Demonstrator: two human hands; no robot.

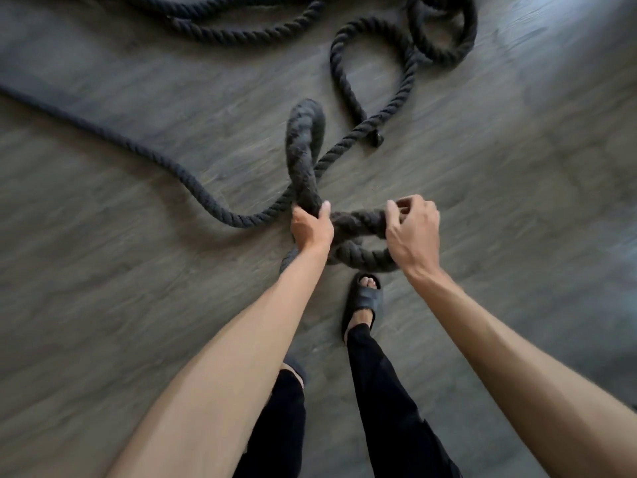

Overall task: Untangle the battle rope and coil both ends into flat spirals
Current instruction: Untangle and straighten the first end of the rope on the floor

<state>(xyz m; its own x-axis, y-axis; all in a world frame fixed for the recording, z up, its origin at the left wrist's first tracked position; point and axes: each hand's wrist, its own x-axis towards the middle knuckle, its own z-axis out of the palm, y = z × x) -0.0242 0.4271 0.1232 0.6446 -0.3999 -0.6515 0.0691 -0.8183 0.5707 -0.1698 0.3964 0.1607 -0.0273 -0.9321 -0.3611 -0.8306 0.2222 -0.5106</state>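
A thick black twisted battle rope (113, 132) snakes over the grey wood floor in loose curves and loops. My left hand (311, 227) is closed around a raised bight of the rope that stands up above it. My right hand (412, 229) grips another strand just to the right, where the rope crosses itself in a knot-like tangle held above the floor. One capped rope end (375, 138) lies on the floor beyond my hands. More loops (444, 32) lie at the top right.
The grey wood-plank floor (103, 270) stretches all around. My feet in dark slide sandals (363, 301) and black trousers stand just below the tangle. A long rope run leaves toward the left edge.
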